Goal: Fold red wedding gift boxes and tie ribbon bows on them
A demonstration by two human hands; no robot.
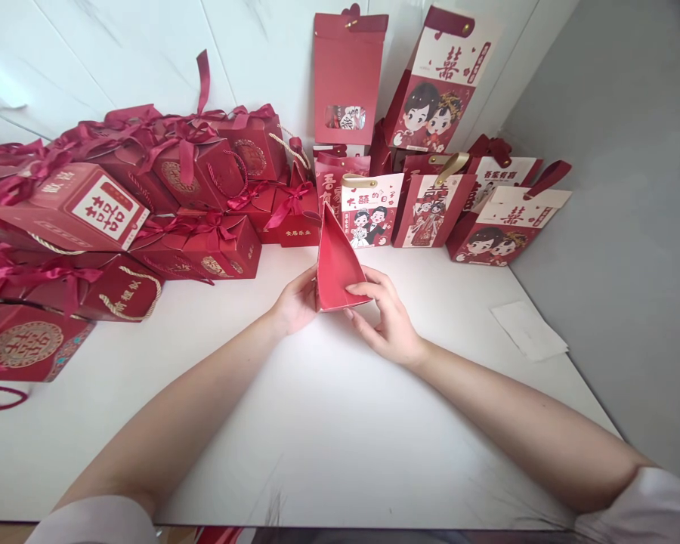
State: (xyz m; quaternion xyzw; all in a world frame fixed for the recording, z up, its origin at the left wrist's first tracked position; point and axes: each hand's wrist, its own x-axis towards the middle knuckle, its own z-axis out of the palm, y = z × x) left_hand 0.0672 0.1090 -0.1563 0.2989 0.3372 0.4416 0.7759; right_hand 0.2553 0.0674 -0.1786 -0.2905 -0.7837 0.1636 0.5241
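Observation:
A red paper gift box is held up over the middle of the white table, its plain red inside facing me and its top narrowing to a point. My left hand grips its left side near the lower corner, and the fingers behind the box are partly hidden. On the right, my right hand has its fingers bent round the lower right corner, one finger on the inner face and the thumb under the bottom edge. What the outer side of the box looks like is hidden from view.
Red boxes with ribbon bows are stacked at the left. Behind my hands stand several tall wedding gift boxes. White paper lies at the right of the white table, near a grey wall.

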